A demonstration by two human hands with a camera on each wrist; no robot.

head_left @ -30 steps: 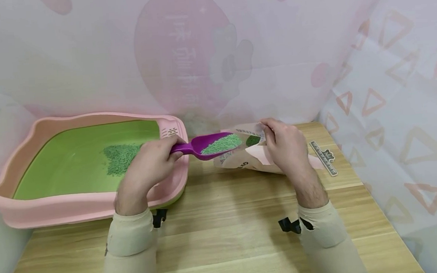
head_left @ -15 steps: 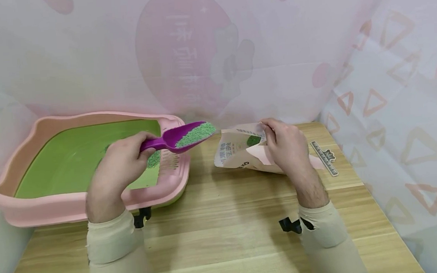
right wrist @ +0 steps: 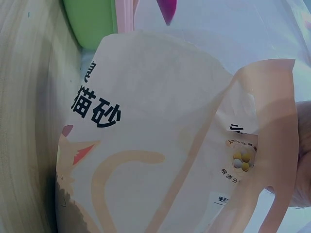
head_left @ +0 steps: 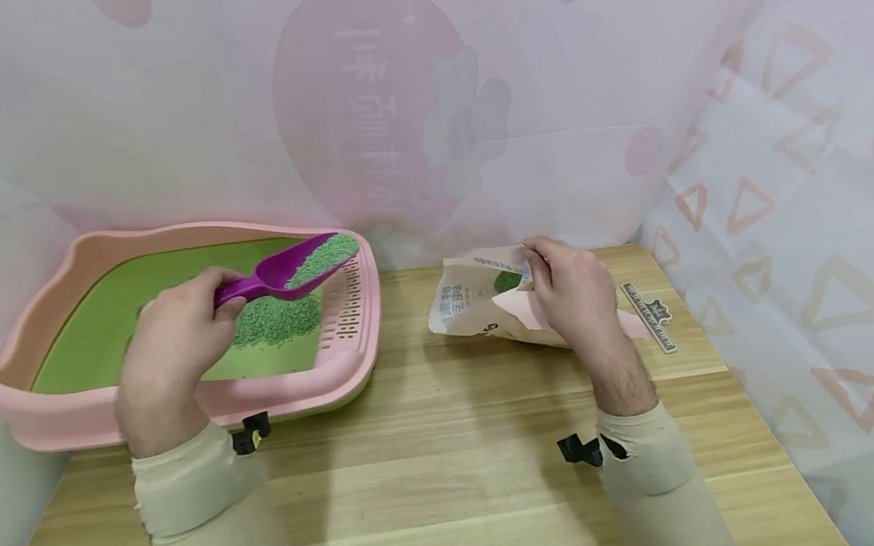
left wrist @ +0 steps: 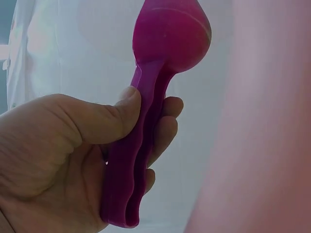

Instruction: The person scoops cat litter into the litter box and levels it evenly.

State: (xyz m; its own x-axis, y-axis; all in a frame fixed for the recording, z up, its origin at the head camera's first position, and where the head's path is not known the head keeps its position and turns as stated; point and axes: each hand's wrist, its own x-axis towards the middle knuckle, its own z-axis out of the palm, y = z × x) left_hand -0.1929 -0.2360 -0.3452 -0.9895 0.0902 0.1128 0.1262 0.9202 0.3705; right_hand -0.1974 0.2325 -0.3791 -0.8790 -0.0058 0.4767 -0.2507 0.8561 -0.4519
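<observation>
The purple scoop (head_left: 279,268) is held by the left hand (head_left: 176,339) above the right-hand part of the litter tray (head_left: 63,425). Its handle is gripped between the thumb and the curled fingers (left wrist: 166,133), as is confirmed in the left wrist view, where the rounded underside of the bowl is shown. Light green pellets (head_left: 325,261) are carried in the bowl, heaped towards the tip, which is pointed to the right, in line with the far right corner of the tray.

A loose pile (head_left: 278,320) of green pellets is seen on the green floor of the tray, below the scoop and close to the slotted panel (head_left: 343,304) at the right end. The rim is noted as pink.

The paper bag (head_left: 476,296) is located on the bench (head_left: 433,449), to the right of the tray and apart from it. Its upper edge is pinched by the right hand (head_left: 577,289), with the mouth opened towards the tray; a green patch is visible inside. Dark lettering and an orange cat drawing are recorded on its side in the right wrist view.

A flat clip (head_left: 650,317) with a cat figure is found just to the right of the bag.
</observation>
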